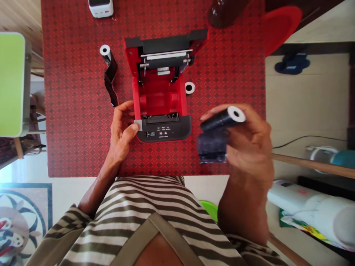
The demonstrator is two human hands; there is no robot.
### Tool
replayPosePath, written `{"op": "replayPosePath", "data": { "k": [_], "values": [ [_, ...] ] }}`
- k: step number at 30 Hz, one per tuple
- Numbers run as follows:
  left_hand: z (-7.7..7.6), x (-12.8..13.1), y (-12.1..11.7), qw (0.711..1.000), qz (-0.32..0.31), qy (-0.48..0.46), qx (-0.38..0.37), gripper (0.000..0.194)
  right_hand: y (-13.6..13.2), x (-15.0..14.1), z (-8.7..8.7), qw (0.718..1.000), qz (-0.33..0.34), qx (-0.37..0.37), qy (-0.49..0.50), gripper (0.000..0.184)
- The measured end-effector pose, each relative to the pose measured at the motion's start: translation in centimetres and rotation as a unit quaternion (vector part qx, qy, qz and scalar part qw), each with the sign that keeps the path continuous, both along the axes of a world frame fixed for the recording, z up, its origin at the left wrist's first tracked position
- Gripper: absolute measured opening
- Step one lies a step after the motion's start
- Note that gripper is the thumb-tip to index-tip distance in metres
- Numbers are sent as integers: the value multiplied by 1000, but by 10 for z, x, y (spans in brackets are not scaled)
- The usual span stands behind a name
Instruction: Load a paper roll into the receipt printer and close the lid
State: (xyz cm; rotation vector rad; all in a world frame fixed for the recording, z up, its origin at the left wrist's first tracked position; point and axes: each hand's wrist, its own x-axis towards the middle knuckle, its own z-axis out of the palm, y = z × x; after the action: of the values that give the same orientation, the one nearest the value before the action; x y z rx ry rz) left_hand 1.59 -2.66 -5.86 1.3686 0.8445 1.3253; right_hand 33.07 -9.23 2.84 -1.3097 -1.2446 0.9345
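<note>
A red and black label printer [158, 99] stands on the table with its lid raised, showing the roller and an empty red bay. My left hand [122, 135] grips its front left corner, thumb on top by a small grey patch and fingers against the side. Off to the printer's right, my right hand [251, 147] holds a black ribbon roll [216, 120] on a white core, slightly blurred. A loose strip of its dark film [212, 146] hangs toward me.
Left of the printer lies another ribbon roll [111, 57] with a twisted black tail. A white-ended roll [186, 88] sits against the printer's right side. At the back are a small white device [102, 10] and a dark brown object [219, 14]. The red patterned table [74, 147] ends near my body.
</note>
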Motion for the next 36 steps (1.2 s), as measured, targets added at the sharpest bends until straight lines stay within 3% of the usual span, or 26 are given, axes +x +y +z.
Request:
{"op": "replayPosePath", "data": {
  "k": [3,5,9,14,16,18,21,23,29,36],
  "values": [
    [4,-4,-3,999,0,28,-22,64,7,-3,19,999,16,-8,30,48],
    [6,-7,-6,999,1,43,-28,64,12,-6,25,998,30,-37,50,48],
    [2,-10,-10,998,-3,50,-37,64,18,-15,38,996,70,-57,14,57],
    [-6,-5,-16,997,6,51,-51,69,32,-23,63,991,70,-25,-112,44],
    [-5,-2,-18,997,12,46,-66,70,44,-26,71,974,94,25,-206,34],
    [-3,1,-20,996,12,42,-76,70,57,-31,76,939,133,65,-309,26],
    [-1,4,-21,995,14,38,-87,69,71,-44,68,889,187,90,-408,28],
    [0,5,-22,995,17,33,-92,70,77,-54,52,876,188,89,-436,26],
    [-2,5,-23,995,17,28,-92,69,92,-70,8,877,119,97,-456,19],
    [-1,5,-23,996,15,33,-80,68,120,-67,-4,869,205,43,-448,17]
  ]
}}
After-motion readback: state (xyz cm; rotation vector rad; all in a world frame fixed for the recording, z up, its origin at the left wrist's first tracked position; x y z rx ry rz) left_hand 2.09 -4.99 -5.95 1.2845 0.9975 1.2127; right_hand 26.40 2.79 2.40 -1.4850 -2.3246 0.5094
